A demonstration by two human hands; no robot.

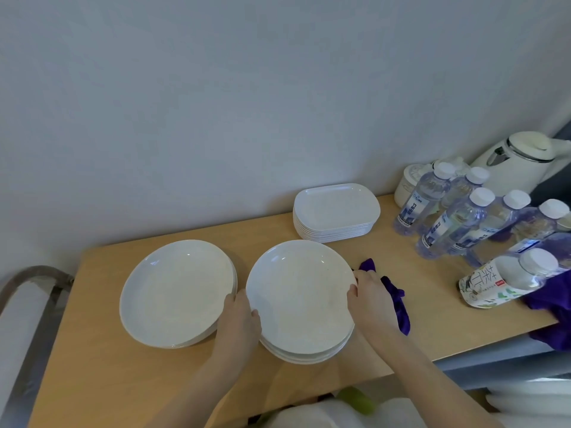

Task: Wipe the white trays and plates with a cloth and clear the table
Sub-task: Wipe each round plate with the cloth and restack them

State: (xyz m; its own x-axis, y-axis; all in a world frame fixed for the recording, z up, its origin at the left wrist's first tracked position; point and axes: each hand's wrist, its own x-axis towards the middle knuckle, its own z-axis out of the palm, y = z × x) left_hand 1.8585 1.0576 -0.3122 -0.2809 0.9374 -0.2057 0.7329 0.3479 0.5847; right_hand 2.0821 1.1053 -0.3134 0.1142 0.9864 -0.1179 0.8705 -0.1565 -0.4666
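1. Both hands frame the nearer stack of round white plates [301,299] on the counter [92,366]: the left hand [239,319] sits at its left rim, the right hand [369,299] at its right rim.
2. Each grip is pinching the rim of the top plate, thumb over the lip and fingers [352,290] curled at the edge; whether they reach under one plate or several I cannot tell.
3. Handling, as I judge it: the plates look hard, glossy and stiff, likely slippery and breakable, and a stack would be heavy. Opposite rims, as held now, seem the safest place to take hold.
4. A purple cloth [397,299] lies crumpled just beside the right hand, partly behind it; soft and light, it can be gathered anywhere.
5. Counts: two stacks of round plates, the held one and a second stack [177,291] to its left, the two nearly touching. The held stack shows about four or five rims; the left one I cannot count.
6. One stack of rectangular white trays [336,213] stands behind near the wall, roughly nine or ten deep.
7. At the right stand about six clear water bottles [448,223], one lying tea bottle [506,281], a white kettle [522,162], and more purple fabric [553,310] hanging over the counter's edge.
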